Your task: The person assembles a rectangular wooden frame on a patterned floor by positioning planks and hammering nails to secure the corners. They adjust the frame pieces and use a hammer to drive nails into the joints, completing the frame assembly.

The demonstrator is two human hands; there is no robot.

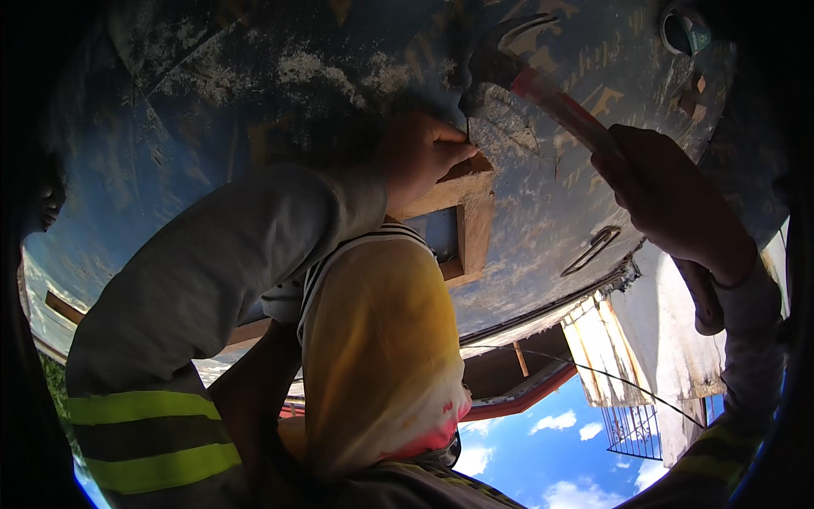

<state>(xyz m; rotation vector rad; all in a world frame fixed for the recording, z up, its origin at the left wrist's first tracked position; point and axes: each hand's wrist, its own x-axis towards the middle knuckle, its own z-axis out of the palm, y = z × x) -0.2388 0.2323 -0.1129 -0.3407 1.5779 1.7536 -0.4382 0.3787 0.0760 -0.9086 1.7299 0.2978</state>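
My right hand [678, 195] is wrapped round the red-and-dark handle of a claw hammer [560, 110]. The hammer's face hangs just above a thin nail [467, 129], with the claw turned up and away. Thumb and fingers of my left hand [424, 157] pinch that nail upright at the corner of a small wooden frame [477, 229]. Whether the nail has entered the wood cannot be made out. Under the frame lies a worn blue-grey sheet [297, 85] with whitish stains; my left forearm and a yellow-stained cloth [381, 331] cover part of the frame.
A small round can [685, 32] lies at the far right, with a broken wood piece [693, 97] nearby. A bent metal loop [591, 250] rests on the sheet right of the frame. Lower right shows a whitish wall [678, 331], window bars [632, 433] and sky.
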